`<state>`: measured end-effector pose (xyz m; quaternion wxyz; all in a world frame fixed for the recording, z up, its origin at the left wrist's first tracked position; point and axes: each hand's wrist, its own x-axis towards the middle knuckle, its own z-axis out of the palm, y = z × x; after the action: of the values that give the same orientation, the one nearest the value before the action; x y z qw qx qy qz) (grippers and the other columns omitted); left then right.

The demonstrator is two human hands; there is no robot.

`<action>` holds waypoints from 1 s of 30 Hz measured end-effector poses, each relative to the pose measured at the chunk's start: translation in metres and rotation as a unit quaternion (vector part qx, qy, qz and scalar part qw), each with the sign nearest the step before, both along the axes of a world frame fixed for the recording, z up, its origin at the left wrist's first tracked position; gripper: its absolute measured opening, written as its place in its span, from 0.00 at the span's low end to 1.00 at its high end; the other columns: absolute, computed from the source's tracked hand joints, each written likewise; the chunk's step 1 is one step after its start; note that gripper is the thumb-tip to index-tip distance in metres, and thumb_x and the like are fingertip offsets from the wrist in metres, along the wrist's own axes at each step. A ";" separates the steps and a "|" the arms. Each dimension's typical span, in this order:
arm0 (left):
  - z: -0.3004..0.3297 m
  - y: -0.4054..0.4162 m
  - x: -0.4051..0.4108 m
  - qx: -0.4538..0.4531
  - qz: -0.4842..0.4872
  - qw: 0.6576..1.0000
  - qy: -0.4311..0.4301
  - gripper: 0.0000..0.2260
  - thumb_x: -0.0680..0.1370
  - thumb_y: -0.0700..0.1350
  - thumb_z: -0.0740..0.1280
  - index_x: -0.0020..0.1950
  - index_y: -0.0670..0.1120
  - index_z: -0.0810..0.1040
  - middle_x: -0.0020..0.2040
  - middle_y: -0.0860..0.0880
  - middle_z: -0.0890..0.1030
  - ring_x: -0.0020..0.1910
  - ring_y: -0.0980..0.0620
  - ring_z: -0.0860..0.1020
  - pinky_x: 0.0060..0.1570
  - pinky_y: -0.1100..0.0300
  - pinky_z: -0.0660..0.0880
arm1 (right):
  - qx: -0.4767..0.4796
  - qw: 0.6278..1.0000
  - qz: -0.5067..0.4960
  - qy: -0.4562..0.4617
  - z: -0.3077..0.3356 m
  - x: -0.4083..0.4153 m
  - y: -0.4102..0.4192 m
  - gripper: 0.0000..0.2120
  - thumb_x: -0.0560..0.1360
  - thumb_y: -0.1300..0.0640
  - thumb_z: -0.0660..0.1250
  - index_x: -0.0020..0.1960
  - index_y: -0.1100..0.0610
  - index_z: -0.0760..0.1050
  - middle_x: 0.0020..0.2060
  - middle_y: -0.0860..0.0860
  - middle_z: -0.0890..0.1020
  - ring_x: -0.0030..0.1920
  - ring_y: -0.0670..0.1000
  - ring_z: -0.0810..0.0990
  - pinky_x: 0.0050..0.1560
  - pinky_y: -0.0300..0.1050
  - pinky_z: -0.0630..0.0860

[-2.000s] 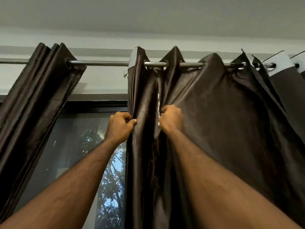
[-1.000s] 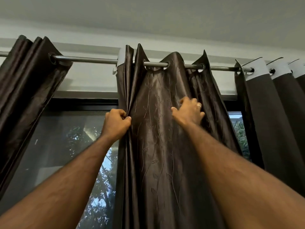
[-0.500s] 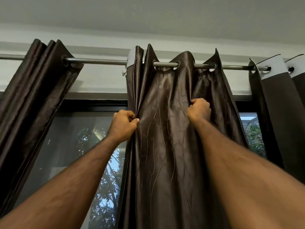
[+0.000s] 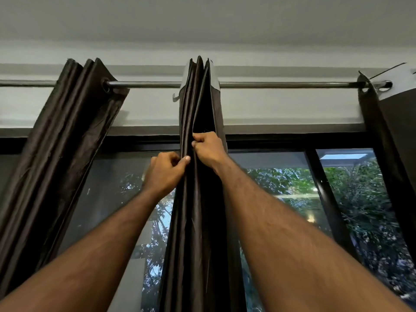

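A dark brown curtain panel hangs from a metal rod by its eyelets, bunched into tight vertical folds at the middle of the window. My left hand pinches the panel's left edge between thumb and curled fingers. My right hand grips the folds from the right, a little higher, almost touching the left hand. Both arms reach up from the bottom of the view.
Another bunched dark curtain hangs at the left of the rod, and a third at the far right. Behind is a dark-framed window with trees outside. A small hook sticks out below the rod. The ceiling is close above.
My right hand has pushed the spread curtain leftward into a tight bundle against my left hand. The glass to the right of the panel is now uncovered.
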<state>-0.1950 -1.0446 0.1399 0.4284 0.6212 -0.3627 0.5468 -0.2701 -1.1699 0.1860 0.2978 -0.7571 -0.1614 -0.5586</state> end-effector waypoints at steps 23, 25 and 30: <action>-0.046 -0.005 0.014 0.026 -0.059 0.997 0.046 0.08 0.72 0.39 0.73 0.33 0.42 0.78 0.29 0.46 0.78 0.30 0.53 0.72 0.32 0.55 0.72 | 0.001 0.983 -0.162 -0.083 -0.072 0.014 0.022 0.10 0.81 0.58 0.61 0.42 0.56 0.75 0.42 0.57 0.81 0.45 0.61 0.79 0.39 0.43 0.64; -0.047 -0.004 0.010 0.015 -0.096 0.994 0.046 0.07 0.72 0.36 0.69 0.35 0.42 0.79 0.30 0.48 0.78 0.30 0.57 0.70 0.32 0.58 0.69 | -0.001 0.980 -0.165 -0.107 -0.066 0.014 0.044 0.13 0.82 0.55 0.60 0.39 0.52 0.69 0.41 0.54 0.78 0.41 0.56 0.74 0.39 0.45 0.63; -0.074 -0.006 -0.004 0.003 -0.150 0.987 0.057 0.04 0.70 0.40 0.68 0.36 0.46 0.77 0.32 0.51 0.79 0.31 0.58 0.73 0.32 0.61 0.69 | 0.023 0.975 -0.185 -0.119 -0.096 0.018 0.027 0.06 0.81 0.53 0.61 0.50 0.54 0.75 0.47 0.57 0.82 0.49 0.60 0.80 0.40 0.47 0.67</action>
<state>-0.1989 -1.0505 0.0658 0.5235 0.5917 -0.4281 0.4388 -0.2525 -1.1426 0.0902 0.1852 -0.6950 -0.0405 -0.6936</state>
